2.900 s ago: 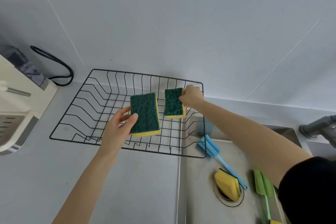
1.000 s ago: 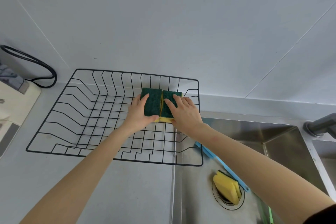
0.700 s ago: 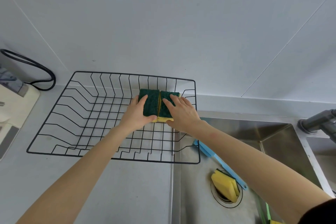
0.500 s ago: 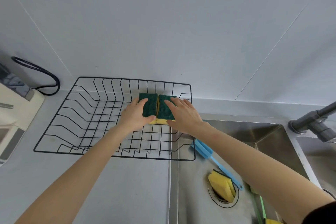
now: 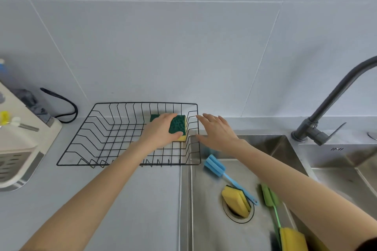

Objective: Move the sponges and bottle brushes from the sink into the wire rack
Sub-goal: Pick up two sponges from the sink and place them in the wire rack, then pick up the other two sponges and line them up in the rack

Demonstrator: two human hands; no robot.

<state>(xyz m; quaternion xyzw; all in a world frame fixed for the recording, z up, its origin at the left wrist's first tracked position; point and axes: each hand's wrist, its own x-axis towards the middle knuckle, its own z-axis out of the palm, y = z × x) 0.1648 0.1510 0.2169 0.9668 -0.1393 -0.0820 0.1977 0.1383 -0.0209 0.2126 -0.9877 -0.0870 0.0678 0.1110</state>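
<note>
**Two sponges in rack, L hand on them, R hand clear**

Wire rack [image 5: 85,144] sits on counter [image 5: 122,199] just left of sink [image 5: 206,230]. In its back-right corner: two green-topped sponges side by side, long axes running front-to-back, green scrub face up, yellow foam showing at near end. Right sponge [image 5: 178,125] mostly visible; left sponge [image 5: 154,117] nearly all hidden under L hand [image 5: 161,130], which lies flat over both, thumb against right sponge's near edge, fingers loosely spread, not clenched. R hand [image 5: 217,131] hovers open past rack's right rim, fingers spread wide, holding nothing.

In sink: blue bottle brush [image 5: 216,167], long axis diagonal, foam head toward back-left, handle toward front-right. Yellow sponge [image 5: 235,200] on drain [image 5: 230,213], tilted, beside brush handle. Green bottle brush [image 5: 269,195] runs roughly front-to-back, head away. Another yellow sponge [image 5: 292,239] at bottom edge, partly cut off.
</note>
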